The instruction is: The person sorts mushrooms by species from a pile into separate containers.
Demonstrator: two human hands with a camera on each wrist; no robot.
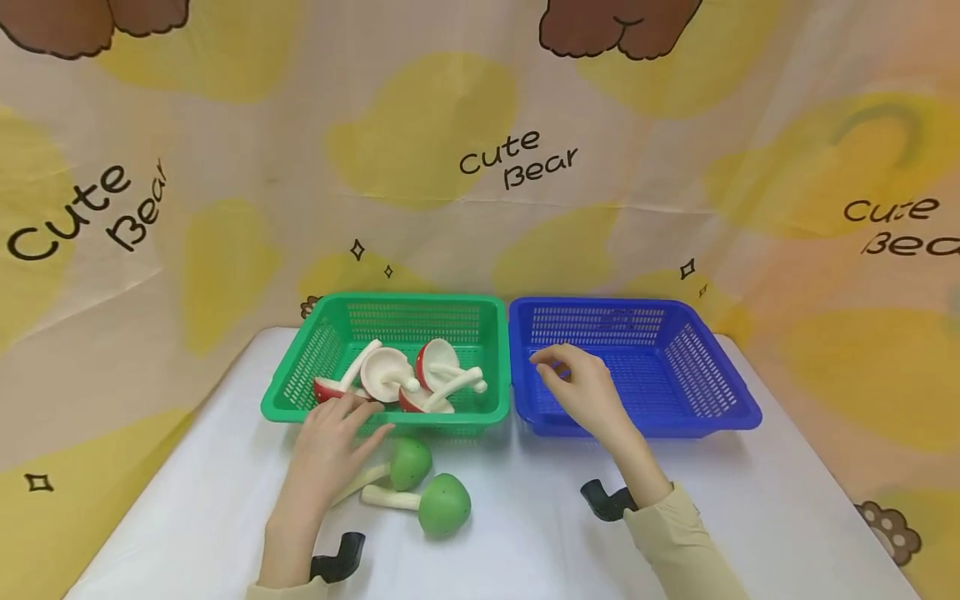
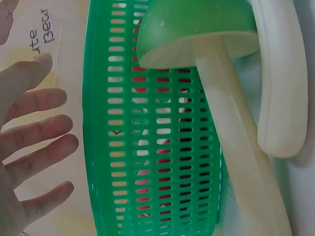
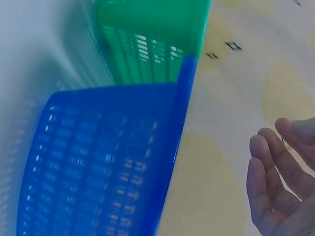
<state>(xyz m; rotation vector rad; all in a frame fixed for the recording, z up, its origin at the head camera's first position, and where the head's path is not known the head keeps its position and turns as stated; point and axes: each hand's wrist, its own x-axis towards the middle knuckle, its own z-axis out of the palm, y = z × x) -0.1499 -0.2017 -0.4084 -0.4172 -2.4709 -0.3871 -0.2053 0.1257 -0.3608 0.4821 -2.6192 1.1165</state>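
My left hand (image 1: 330, 454) hovers over the front rim of the green basket (image 1: 495, 408), its fingers spread and holding nothing. Inside that basket lie several toy mushrooms (image 1: 386, 375) with red caps and white stems. Below the hand, on the table, are two green-capped toy mushrooms, one (image 1: 444, 506) nearer and another (image 1: 410, 464) with its stem partly behind the hand. In the left wrist view a green-capped mushroom (image 2: 197, 34) shows beside the basket's slotted wall. Over the left part of the blue basket (image 1: 720, 421) is my right hand (image 1: 581, 387), fingers loosely bent, with nothing in them.
The two baskets stand side by side on a white-covered table (image 1: 540, 533). A printed cloth (image 1: 420, 125) with "Cute Bear" lettering hangs behind and at the sides. Black strap pieces (image 1: 603, 500) sit at both wrists.
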